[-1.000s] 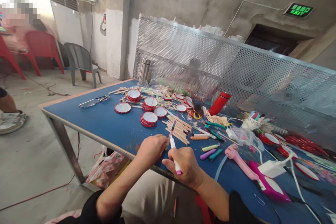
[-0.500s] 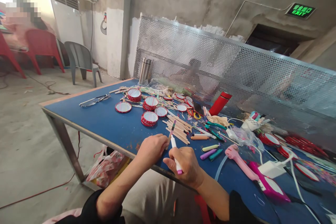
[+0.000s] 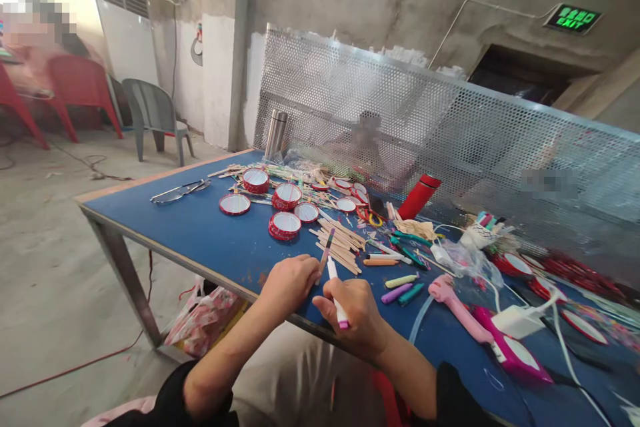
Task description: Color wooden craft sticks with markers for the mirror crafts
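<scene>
My left hand [image 3: 291, 280] rests at the table's near edge, its fingers closed on a wooden craft stick [image 3: 329, 245] whose upper part is coloured dark green and pinkish. My right hand [image 3: 353, 310] grips a white marker [image 3: 339, 300] with a pink end, its tip close to the stick; whether they touch I cannot tell. Just beyond lies a heap of plain craft sticks [image 3: 340, 245]. Several round red-rimmed discs [image 3: 285, 225], some stacked, sit farther left. Right of my hands are a purple marker [image 3: 397, 294], a teal marker [image 3: 411, 295] and a pale yellow marker [image 3: 401, 281].
A pink glue gun [image 3: 463, 313] with cables lies on the right of the blue table [image 3: 200, 233]. Farther back stand a red bottle [image 3: 419, 197], a steel flask [image 3: 277, 136] and a cup of markers [image 3: 480, 233]. A perforated metal screen [image 3: 320, 87] borders the far side.
My right hand and the marker have shifted very slightly, staying close to the stick. My left hand has hardly moved.
</scene>
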Motion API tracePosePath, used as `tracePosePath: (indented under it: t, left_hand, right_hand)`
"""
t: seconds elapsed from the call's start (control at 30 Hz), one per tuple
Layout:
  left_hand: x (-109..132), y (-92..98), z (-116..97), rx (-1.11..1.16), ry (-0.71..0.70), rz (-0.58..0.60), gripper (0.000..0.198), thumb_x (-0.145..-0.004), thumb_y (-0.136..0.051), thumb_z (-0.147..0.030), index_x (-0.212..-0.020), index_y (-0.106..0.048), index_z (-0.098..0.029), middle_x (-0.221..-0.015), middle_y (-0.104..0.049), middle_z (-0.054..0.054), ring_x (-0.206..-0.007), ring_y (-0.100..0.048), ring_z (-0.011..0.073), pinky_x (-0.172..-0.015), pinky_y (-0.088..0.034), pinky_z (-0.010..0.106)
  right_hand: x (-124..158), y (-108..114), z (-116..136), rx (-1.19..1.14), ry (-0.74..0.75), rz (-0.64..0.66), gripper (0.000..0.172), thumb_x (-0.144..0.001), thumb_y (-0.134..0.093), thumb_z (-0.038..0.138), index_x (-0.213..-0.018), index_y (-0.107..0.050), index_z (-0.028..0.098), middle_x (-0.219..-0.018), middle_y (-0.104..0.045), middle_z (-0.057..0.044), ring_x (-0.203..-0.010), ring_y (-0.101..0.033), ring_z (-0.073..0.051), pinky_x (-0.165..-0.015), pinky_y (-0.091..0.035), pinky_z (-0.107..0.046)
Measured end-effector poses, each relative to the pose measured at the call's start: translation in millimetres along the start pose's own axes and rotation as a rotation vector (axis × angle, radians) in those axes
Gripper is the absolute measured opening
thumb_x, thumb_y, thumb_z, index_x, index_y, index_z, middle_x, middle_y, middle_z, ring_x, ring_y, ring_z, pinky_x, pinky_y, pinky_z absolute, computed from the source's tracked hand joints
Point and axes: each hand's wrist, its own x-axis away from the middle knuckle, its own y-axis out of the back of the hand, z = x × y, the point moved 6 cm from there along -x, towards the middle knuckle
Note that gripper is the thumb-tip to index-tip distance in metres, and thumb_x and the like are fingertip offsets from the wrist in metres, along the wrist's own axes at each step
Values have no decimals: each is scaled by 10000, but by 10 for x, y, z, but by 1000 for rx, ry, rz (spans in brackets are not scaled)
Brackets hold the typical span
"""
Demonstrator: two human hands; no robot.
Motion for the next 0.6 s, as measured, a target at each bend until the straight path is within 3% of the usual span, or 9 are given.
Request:
tracePosePath:
  t: [0.6]
  left_hand:
    - [5, 17, -13, 6, -11, -3, 230, -943, -440, -213, -797, -617, -192, -841, -669, 16, -792, -638, 161, -639, -384, 233]
  right_hand:
    - [-31, -14, 16, -81, 67, -2, 376, -1001, -345, 380, -711, -486, 188, -518, -537, 22, -441, -490, -111, -516, -285, -262]
